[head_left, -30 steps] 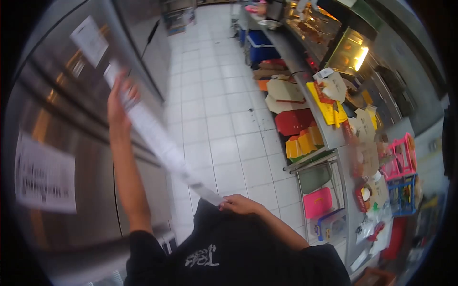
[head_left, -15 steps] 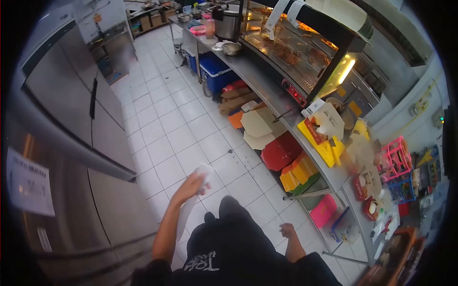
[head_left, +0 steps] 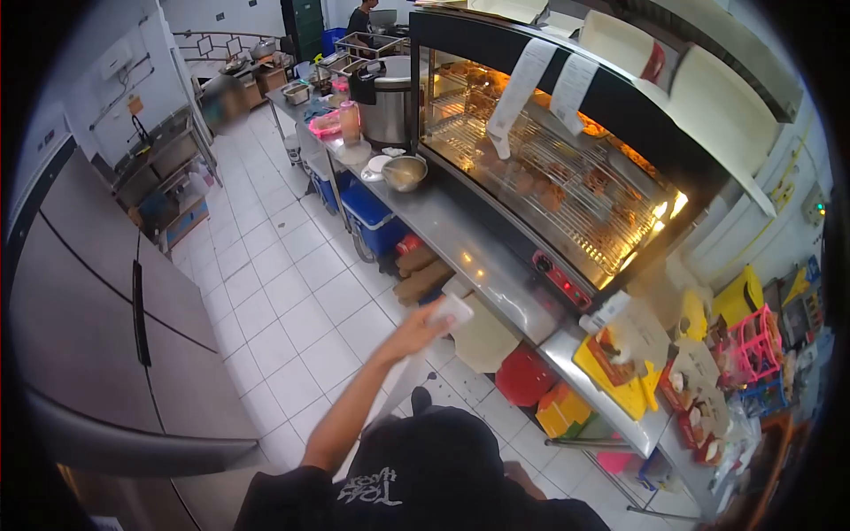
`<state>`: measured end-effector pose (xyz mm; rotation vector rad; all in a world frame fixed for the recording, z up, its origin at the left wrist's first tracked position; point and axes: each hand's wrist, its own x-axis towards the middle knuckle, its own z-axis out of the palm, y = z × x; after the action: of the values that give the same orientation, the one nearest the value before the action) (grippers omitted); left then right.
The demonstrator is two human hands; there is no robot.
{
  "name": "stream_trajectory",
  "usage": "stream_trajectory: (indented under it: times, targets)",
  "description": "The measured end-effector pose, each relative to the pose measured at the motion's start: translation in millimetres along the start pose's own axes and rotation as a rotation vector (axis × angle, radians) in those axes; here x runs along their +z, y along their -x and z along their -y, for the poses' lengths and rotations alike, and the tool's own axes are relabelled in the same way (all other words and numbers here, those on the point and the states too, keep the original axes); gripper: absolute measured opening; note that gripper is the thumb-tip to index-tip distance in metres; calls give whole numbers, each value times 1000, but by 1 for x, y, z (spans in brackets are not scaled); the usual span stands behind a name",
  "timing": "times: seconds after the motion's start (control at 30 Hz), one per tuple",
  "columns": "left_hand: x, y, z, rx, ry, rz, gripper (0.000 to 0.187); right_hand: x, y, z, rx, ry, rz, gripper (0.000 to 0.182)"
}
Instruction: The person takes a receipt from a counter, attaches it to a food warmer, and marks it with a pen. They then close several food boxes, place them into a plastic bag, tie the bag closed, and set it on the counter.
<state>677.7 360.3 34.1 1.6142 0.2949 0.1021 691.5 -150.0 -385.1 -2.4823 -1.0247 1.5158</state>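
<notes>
My left hand (head_left: pixel 416 332) is stretched forward over the floor, its fingers closed on a white paper strip (head_left: pixel 454 311). A length of it trails down beside my forearm. The hand is near the front edge of the steel counter (head_left: pixel 482 270), apart from it. Low at my right side, my right hand (head_left: pixel 522 478) is mostly hidden by my dark shirt, and its fingers cannot be made out. Ahead to the right stands a lit glass food warmer (head_left: pixel 549 168) with food on wire racks. Two paper slips (head_left: pixel 522 88) hang from its top.
A metal bowl (head_left: pixel 405 173) and a large steel pot (head_left: pixel 387 111) stand on the counter. Below are a blue cooler (head_left: pixel 376 217) and a red box (head_left: pixel 527 376). Steel fridge doors (head_left: pixel 88 292) line the left. A person (head_left: pixel 361 19) is at the far end.
My left hand has moved forward and right with the paper strip, toward the counter. My right hand has dropped back beside my body. The view has tilted up and nearer to the warmer.
</notes>
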Motion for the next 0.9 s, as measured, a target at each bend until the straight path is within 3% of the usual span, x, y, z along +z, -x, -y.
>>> stream_trajectory:
  times: [0.1,0.17,0.2,0.23,0.27,0.37,0.5,0.57,0.63,0.67,0.77,0.83,0.87,0.9]
  targets:
    - [-68,-70,-61,210,7,-131,31,-120,-88,36,-135,363,-165,18]
    - [-100,-126,-104,374,-13,-203,35,-230,-97,114,-41,-922,-552,19]
    - [-117,-153,-129,345,-1,-166,35,-283,-114,143,-80,-805,-665,24]
    - [-125,-171,-165,388,-13,-172,36,-330,-115,175,-397,-702,-891,25]
    - [-133,-199,-187,457,28,-189,38,-397,-81,234,-330,-708,-885,22]
    - [-154,-282,-253,638,232,-62,41,-536,-29,363,-611,-763,-1062,26]
    - [-167,-380,-314,755,392,97,35,-680,-4,487,-976,-781,-1226,48]
    - [-166,-415,-319,747,397,164,31,-710,-24,523,-1037,-816,-1336,51]
    - [-166,-449,-333,809,379,96,31,-755,-34,553,-1095,-974,-1334,49]
    - [-163,-458,-335,779,397,92,32,-766,-44,556,-952,-989,-1358,45]
    - [-169,-464,-337,855,202,54,38,-775,-44,573,-881,-1221,-1332,32]
    - [-175,-463,-337,1032,-184,-117,39,-774,-47,580,-876,-1274,-1338,25]
    - [-177,-467,-337,1024,-172,-77,39,-772,-50,581,-845,-1290,-1370,25]
    - [-178,-471,-336,1268,-345,-266,39,-769,-50,580,-837,-1296,-1358,25]
